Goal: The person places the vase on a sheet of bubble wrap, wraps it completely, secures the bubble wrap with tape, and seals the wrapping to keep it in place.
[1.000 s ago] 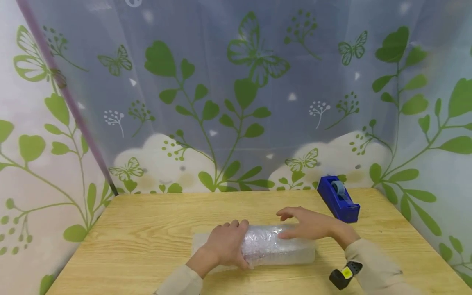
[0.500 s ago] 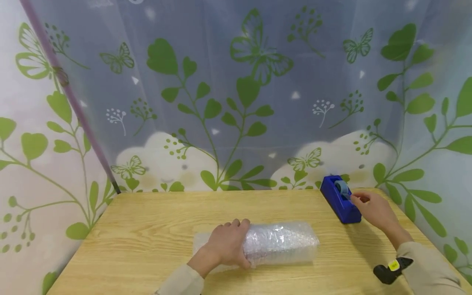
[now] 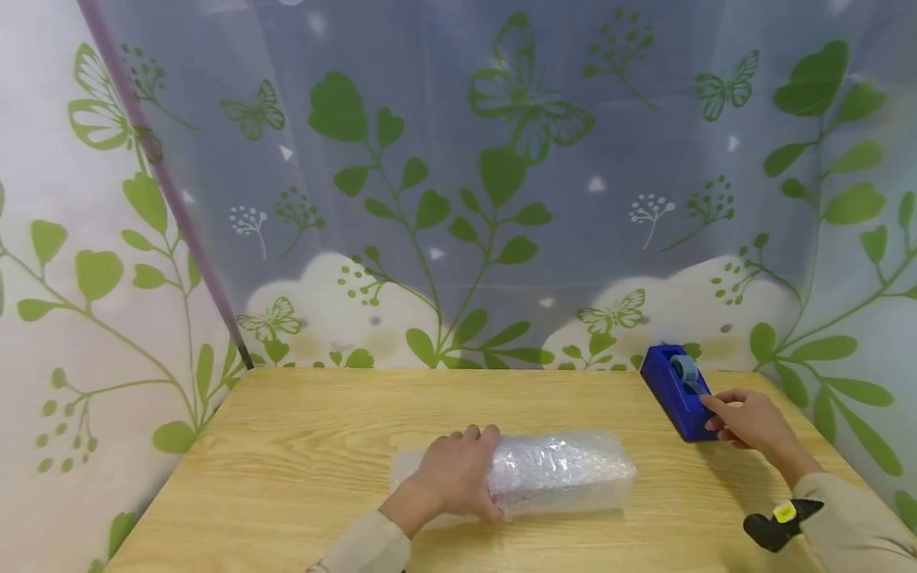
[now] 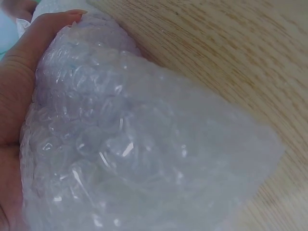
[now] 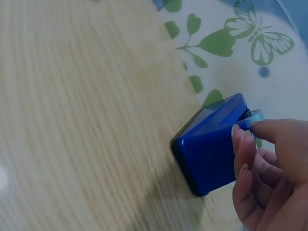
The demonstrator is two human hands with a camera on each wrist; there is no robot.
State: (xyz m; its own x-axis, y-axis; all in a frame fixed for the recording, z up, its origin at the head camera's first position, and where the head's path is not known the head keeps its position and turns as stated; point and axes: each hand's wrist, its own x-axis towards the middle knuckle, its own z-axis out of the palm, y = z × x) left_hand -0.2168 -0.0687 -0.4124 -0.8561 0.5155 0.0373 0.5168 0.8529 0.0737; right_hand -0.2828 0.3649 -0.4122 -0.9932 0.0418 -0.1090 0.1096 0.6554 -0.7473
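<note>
A bundle rolled in clear bubble wrap (image 3: 566,469) lies crosswise near the front of the table. My left hand (image 3: 458,475) holds it down near its left end, thumb on the near side and fingers over the top. Seen from the left wrist, the loose end of the bubble wrap (image 4: 144,139) flares toward the camera; what is inside cannot be made out. At the back right stands a blue tape dispenser (image 3: 672,402) with a roll of clear tape (image 3: 685,368) in it. My right hand (image 3: 759,426) pinches the tape's end between thumb and forefinger at the dispenser's front.
The wooden table (image 3: 322,422) carries both things. A printed curtain (image 3: 401,199) with leaves and butterflies hangs around its back and sides. A dark wrist camera (image 3: 777,525) sits on the right sleeve.
My right hand has left the bubble-wrapped bundle, moved right to the tape dispenser, and then slightly forward of the roll. The left hand keeps its hold. The head view has shifted slightly.
</note>
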